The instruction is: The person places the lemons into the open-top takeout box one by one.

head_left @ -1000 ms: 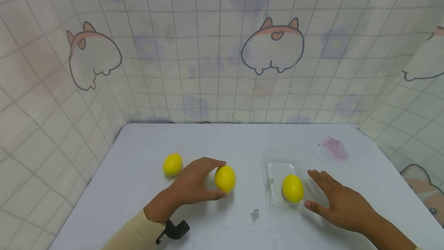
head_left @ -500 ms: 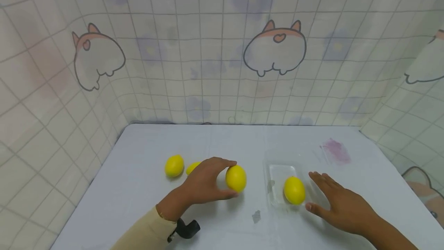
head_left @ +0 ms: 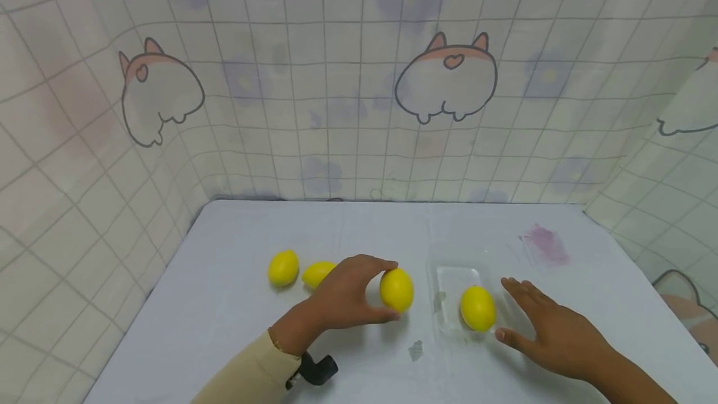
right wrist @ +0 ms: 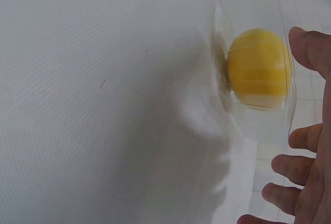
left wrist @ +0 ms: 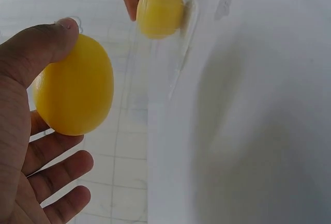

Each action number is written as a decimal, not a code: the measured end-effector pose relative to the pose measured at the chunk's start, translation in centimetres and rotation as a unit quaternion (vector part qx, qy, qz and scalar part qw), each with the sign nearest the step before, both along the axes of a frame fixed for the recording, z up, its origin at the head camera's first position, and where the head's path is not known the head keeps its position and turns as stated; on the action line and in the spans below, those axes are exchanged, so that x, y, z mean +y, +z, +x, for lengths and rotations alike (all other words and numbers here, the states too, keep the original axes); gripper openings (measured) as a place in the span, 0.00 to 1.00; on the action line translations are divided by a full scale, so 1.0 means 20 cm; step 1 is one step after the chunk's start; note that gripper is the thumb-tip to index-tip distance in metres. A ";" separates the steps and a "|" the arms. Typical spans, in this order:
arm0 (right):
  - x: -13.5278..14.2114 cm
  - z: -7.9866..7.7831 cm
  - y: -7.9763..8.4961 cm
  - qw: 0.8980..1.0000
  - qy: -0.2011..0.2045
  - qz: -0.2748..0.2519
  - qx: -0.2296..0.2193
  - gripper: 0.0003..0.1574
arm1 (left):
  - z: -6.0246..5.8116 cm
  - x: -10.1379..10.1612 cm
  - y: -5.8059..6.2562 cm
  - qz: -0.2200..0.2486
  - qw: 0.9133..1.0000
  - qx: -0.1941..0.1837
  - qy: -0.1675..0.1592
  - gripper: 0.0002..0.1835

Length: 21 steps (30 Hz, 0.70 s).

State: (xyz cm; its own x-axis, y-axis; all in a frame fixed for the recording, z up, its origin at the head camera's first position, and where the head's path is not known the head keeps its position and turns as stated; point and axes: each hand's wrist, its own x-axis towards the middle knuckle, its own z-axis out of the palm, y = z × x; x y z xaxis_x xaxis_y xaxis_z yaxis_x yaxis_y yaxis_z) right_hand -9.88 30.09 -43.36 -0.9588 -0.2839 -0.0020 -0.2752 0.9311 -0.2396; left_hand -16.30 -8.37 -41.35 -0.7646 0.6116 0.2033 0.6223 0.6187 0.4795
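My left hand (head_left: pixel 350 295) pinches a yellow lemon (head_left: pixel 396 290) between thumb and fingers, held over the table left of the clear plastic container (head_left: pixel 443 323). In the left wrist view the held lemon (left wrist: pixel 77 87) shows the thumb on one end and fingertips at the other. A second lemon (head_left: pixel 478 308) sits inside the container; the right wrist view shows this lemon (right wrist: pixel 258 69) through the see-through wall. My right hand (head_left: pixel 552 332) is spread at the container's right side, fingers extended, thumb near the rim, holding nothing.
Two more lemons lie at the left on the white table: one lemon (head_left: pixel 283 268) stands apart, another lemon (head_left: pixel 318 274) is partly hidden behind my left hand. A grey patch (head_left: pixel 416 350) and a pink stain (head_left: pixel 545 245) mark the tabletop. A grid-patterned curtain (head_left: pixel 359 80) surrounds it.
My left hand has carried its lemon to the right, toward the container, uncovering the lemon behind it. The right hand has stayed in place beside the container.
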 end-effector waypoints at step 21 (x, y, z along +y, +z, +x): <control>0.00 0.00 -0.01 1.000 0.006 0.002 -0.001 0.59 | -0.01 0.17 0.00 -0.020 0.999 0.000 -0.028 0.43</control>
State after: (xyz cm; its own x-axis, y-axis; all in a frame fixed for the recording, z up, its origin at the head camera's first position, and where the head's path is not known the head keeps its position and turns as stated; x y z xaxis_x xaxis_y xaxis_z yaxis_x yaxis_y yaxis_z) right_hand -9.86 30.16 -43.46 -0.9555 -0.2950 -0.0057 -0.2852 0.9286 -0.2373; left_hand -16.53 -5.05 -41.37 -0.7294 0.6605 0.1781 0.6563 0.6021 0.4548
